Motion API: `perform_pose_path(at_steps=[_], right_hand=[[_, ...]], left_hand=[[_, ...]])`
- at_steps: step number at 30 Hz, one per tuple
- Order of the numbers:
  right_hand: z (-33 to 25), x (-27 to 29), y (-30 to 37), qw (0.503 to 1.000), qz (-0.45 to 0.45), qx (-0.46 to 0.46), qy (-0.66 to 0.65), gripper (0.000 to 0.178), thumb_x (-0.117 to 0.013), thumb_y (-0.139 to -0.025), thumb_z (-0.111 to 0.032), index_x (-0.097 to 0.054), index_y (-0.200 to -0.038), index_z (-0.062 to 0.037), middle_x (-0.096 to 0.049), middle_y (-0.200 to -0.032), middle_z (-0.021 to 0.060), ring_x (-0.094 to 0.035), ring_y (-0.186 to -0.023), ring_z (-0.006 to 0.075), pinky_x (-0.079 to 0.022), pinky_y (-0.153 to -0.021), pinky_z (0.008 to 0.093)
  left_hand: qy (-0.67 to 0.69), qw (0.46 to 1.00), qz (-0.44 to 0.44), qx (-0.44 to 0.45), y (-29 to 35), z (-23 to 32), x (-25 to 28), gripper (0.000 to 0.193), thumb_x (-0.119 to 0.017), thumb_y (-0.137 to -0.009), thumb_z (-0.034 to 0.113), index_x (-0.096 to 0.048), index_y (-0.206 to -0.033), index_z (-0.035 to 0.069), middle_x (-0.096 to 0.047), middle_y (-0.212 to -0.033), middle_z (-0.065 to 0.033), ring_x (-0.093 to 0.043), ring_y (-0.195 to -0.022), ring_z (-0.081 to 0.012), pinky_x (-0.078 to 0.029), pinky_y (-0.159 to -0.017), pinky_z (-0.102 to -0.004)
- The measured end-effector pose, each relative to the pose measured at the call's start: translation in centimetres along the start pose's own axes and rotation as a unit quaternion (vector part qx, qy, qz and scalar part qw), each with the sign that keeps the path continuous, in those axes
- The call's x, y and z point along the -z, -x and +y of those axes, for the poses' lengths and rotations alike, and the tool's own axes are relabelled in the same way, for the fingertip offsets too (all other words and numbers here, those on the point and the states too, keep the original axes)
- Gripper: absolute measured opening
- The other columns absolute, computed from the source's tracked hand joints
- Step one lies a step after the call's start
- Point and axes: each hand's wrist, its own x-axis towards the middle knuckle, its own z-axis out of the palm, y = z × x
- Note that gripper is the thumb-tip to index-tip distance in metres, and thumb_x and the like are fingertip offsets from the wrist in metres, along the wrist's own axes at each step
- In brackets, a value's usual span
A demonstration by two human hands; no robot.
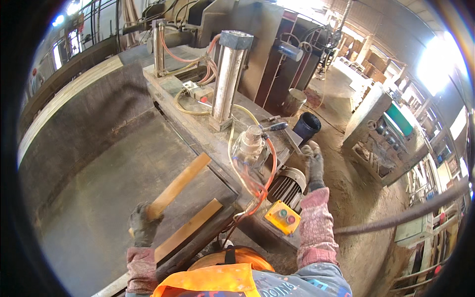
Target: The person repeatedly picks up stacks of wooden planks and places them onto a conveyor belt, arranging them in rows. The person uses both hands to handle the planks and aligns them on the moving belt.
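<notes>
Standing in the background: dark red cabinet with pale vertical lines. Set before its upper part — blue-and-silver cylindrical unit. Near its foot: dull metal bucket. Positioned at right, on the dusty brown floor: machine with a green panel. Overhead: grey roof, bright opening. Running across lower right — long dark hose or bar, exact kind unclear.
</notes>
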Motion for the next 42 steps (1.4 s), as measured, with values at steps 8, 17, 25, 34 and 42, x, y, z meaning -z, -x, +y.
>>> perform_pose_path(at_steps=[8,17,25,34,42], right_hand=[[17.2,-0.6,-11.3,0.951,-0.230,-0.049,0.201,0.047,-0.061,-0.102,-0.030,-0.054,-0.143,-0.0078,-0.060,-0.135,0.0088,-0.060,-0.113,0.0240,-0.049,-0.097,0.0387],[15.3,8.4,-22.3,0.968,-0.175,-0.171,0.059,0.059,-0.060,-0.098,-0.040,-0.055,-0.140,0.0007,-0.070,-0.120,0.0150,-0.069,-0.110,0.0303,-0.058,-0.092,0.0427],[16.6,8.2,-24.1,0.977,-0.082,-0.195,0.026,0.048,-0.057,-0.100,-0.035,-0.061,-0.134,-0.0008,-0.070,-0.121,0.0168,-0.068,-0.114,0.0324,-0.058,-0.090,0.0444],[17.8,6.5,-25.1,0.976,-0.086,-0.191,0.061,0.048,-0.057,-0.101,-0.035,-0.061,-0.133,-0.0007,-0.070,-0.121,0.0170,-0.067,-0.114,0.0326,-0.058,-0.091,0.0443],[17.6,8.5,-23.9,0.974,-0.067,-0.187,0.106,0.047,-0.058,-0.101,-0.035,-0.062,-0.133,-0.0006,-0.070,-0.121,0.0172,-0.067,-0.113,0.0328,-0.058,-0.092,0.0442]], left_hand=[[0.098,0.982,-0.158,-0.014,-4.7,17.6,-8.1,0.054,-0.085,-0.073,0.042,-0.071,-0.112,0.008,-0.069,-0.111,-0.0190,-0.065,-0.097,-0.0422,-0.051,-0.086,-0.0499],[-0.032,0.976,-0.207,0.060,0.2,14.2,-9.1,0.078,-0.077,-0.080,0.053,-0.056,-0.147,0.020,-0.051,-0.151,-0.0138,-0.040,-0.143,-0.0425,-0.031,-0.117,-0.0574],[-0.013,0.989,-0.148,0.028,2.7,12.1,-9.3,0.068,-0.077,-0.078,0.045,-0.063,-0.140,0.022,-0.051,-0.153,-0.0094,-0.040,-0.146,-0.0374,-0.032,-0.116,-0.0554],[-0.030,0.987,-0.151,0.043,3.1,12.3,-10.0,0.071,-0.078,-0.075,0.044,-0.061,-0.142,0.024,-0.048,-0.156,-0.0057,-0.037,-0.147,-0.0342,-0.030,-0.118,-0.0554],[-0.045,0.987,-0.148,0.035,3.1,12.3,-9.8,0.072,-0.078,-0.075,0.043,-0.061,-0.142,0.023,-0.049,-0.154,-0.0066,-0.038,-0.146,-0.0351,-0.030,-0.118,-0.0553]])
